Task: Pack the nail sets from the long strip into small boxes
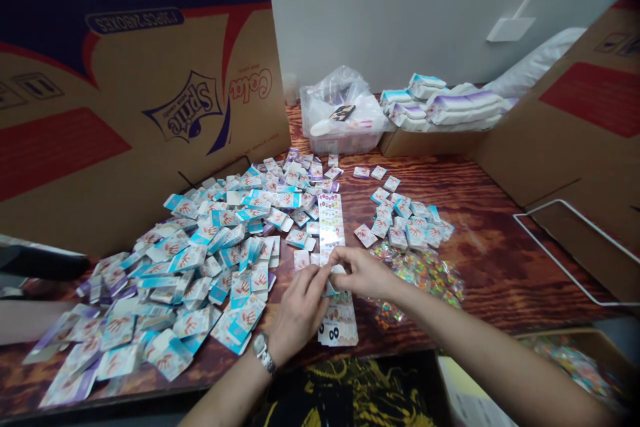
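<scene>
Forearms (pixel 475 330) over table edge (pixel 296 367), hands (pixel 300 307) meeting above sticker sheets (pixel 331 220), tabletop (pixel 485 207) rightward

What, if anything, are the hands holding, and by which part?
A small box, between the left hand and right hand; exactly which part cannot be told.

The wood-grained table (pixel 480 213) bears small boxes (pixel 190 257), printed strips (pixel 330 217), colourful packets (pixel 443 273).
</scene>
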A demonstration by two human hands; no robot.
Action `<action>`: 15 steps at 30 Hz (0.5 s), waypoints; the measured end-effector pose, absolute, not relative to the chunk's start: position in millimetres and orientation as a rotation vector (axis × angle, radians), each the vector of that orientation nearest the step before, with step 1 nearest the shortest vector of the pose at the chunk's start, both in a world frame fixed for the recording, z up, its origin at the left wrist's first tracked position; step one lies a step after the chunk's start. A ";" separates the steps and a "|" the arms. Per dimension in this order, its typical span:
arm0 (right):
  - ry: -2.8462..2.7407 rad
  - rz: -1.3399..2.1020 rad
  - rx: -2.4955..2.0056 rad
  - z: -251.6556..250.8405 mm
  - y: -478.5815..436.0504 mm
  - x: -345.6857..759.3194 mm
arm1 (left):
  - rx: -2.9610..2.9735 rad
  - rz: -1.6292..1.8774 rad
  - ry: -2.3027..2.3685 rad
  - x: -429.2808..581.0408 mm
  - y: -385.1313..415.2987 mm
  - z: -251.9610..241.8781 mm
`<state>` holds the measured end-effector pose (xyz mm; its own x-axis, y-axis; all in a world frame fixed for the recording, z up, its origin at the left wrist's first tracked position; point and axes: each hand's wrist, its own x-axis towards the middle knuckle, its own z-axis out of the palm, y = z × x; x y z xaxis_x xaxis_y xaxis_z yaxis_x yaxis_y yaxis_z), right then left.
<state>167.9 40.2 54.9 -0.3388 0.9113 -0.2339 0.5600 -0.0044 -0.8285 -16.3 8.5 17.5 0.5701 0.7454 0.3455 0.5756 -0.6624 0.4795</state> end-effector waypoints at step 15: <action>-1.781 1.334 -1.434 38.0 37.5 169.8 | 2.369 0.806 1.064 -11.5 10.0 20.6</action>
<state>169.8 37.5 38.0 -0.3284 0.9244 -0.1939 0.4462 -0.0291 -0.8945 -11.5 10.0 20.6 0.5391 0.7734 0.3335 0.5300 -0.6193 0.5793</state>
